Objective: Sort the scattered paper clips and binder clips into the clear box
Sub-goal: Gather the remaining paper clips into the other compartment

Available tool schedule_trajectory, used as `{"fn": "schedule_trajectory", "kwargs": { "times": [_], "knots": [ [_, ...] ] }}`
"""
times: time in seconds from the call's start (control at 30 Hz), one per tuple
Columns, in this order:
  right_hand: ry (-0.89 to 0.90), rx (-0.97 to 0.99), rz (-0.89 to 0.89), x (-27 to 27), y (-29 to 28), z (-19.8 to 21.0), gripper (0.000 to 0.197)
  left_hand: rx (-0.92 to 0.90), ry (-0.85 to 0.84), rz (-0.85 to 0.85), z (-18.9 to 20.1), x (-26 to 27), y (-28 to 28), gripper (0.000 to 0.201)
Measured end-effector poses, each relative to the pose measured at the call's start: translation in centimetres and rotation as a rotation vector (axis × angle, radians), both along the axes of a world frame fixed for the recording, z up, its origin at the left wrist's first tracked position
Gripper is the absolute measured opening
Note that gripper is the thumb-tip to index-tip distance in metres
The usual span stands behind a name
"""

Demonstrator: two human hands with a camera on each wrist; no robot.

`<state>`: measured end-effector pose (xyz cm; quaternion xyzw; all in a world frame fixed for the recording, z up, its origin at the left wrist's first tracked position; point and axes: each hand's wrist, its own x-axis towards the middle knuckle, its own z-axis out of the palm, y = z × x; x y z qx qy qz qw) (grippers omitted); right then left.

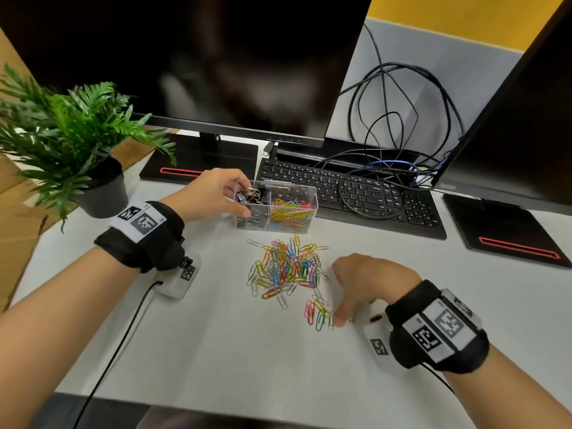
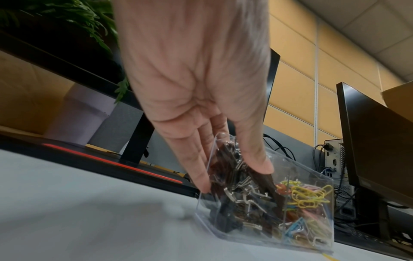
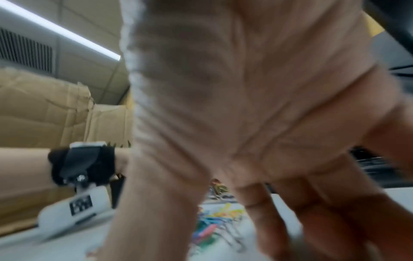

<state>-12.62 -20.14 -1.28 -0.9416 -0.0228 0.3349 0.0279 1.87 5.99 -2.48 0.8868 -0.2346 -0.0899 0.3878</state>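
The clear box stands on the white desk in front of the keyboard. Its left compartment holds black binder clips and its right one coloured paper clips. My left hand grips the box's left end, thumb on the near side and fingers over the far rim. The left wrist view shows that hand clasping the box over the binder clips. A loose pile of paper clips lies mid-desk. My right hand arches beside a few stray clips, thumb tip on the desk, holding nothing.
A black keyboard with tangled cables sits behind the box. A potted plant stands at the left. Two monitors rise on black stands. The desk's front edge is close to me.
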Motion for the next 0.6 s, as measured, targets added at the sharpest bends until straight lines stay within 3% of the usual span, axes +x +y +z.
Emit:
{"fn": "schedule_trajectory", "kwargs": {
  "times": [0.13, 0.23, 0.33, 0.4, 0.5, 0.53, 0.6],
  "knots": [
    [-0.015, 0.217, -0.133, 1.5, 0.5, 0.2, 0.042, 0.005, 0.002, 0.008, 0.0, 0.0, 0.0, 0.047],
    [-0.162, 0.341, -0.136, 2.5, 0.8, -0.4, 0.029, 0.006, 0.006, 0.008, 0.1, -0.1, 0.0, 0.046],
    [-0.294, 0.397, -0.147, 3.1, 1.0, -0.7, 0.028, -0.002, 0.006, 0.002, 0.0, -0.1, 0.0, 0.046],
    [-0.357, 0.303, -0.076, 3.2, 1.1, -0.6, 0.043, -0.003, 0.002, 0.000, 0.0, -0.1, 0.0, 0.045],
    [-0.282, 0.204, -0.027, 2.8, 1.4, -0.8, 0.092, 0.002, -0.003, 0.004, 0.1, -0.1, 0.0, 0.046],
    [-0.258, 0.203, -0.021, 2.7, 1.6, -1.0, 0.101, 0.003, -0.005, 0.003, 0.1, -0.1, 0.0, 0.046],
    [-0.242, 0.219, -0.017, 3.0, 2.0, -1.2, 0.098, 0.003, -0.006, 0.006, 0.1, -0.1, 0.0, 0.046]
  ]
}}
